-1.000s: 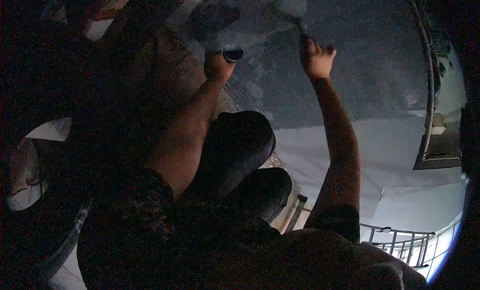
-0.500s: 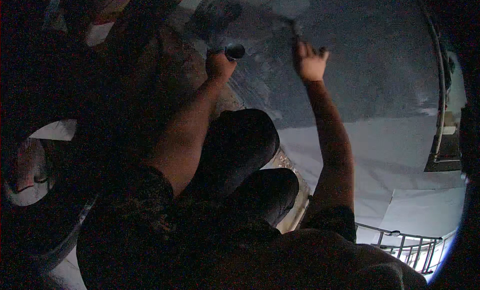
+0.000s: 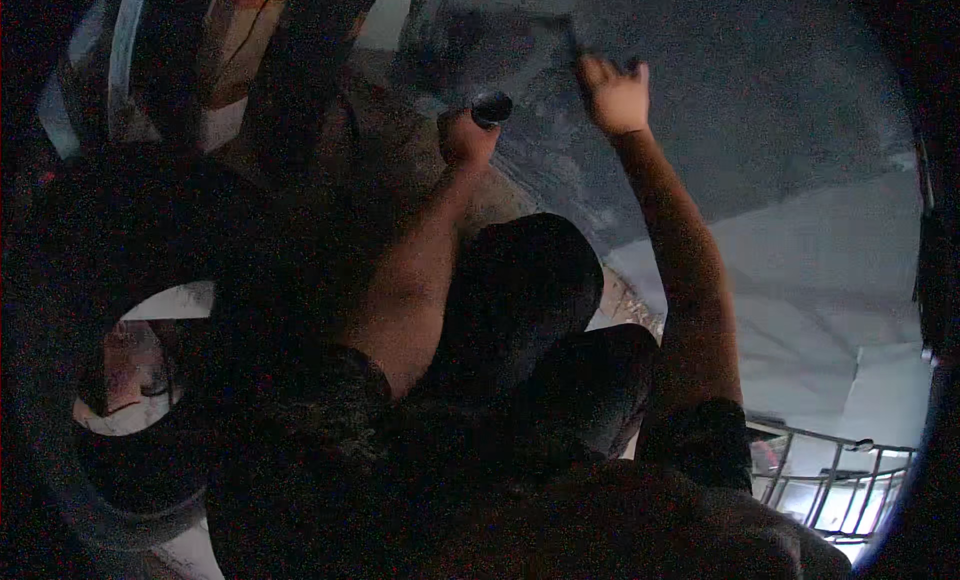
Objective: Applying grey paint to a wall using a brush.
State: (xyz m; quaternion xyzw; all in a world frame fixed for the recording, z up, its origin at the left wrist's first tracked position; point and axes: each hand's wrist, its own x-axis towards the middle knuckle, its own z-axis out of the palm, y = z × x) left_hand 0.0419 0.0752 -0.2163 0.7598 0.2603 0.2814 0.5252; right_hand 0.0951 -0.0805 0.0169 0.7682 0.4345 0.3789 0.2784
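Reaching forward past two bent, dark-clothed knees [image 3: 535, 275], the person holds something in each hand, both arms lifted toward a broad grey-coated surface [image 3: 770, 100]. The left hand [image 3: 466, 143] is wrapped around a dark round-faced object [image 3: 491, 110], whose circular end sits just above the thumb side and tips toward the right; the light is too poor to say whether it is a lamp head or a small cup. That hand is held in front of the grey area, near the other one, which would keep the object handy to where the right arm is working. The right hand [image 3: 618, 102] has its fingers bent around the slim dark handle of a thin-handled tool [image 3: 573, 38], while one digit stands up apart from the grip. Pinching the handle so low, with the shaft running on beyond the fingertips, probably leaves the far end free to meet the surface; that end is blurred, and whether it touches I cannot tell. The tool lies above and slightly left of the right hand, its head pointing back toward the left side, while the round-faced object is lower and farther left, well apart from it. Below the grey coat spreads a paler area [image 3: 800, 255], and a barred metal frame [image 3: 825, 480] stands at the lower right, beyond the right sleeve [image 3: 705, 445].
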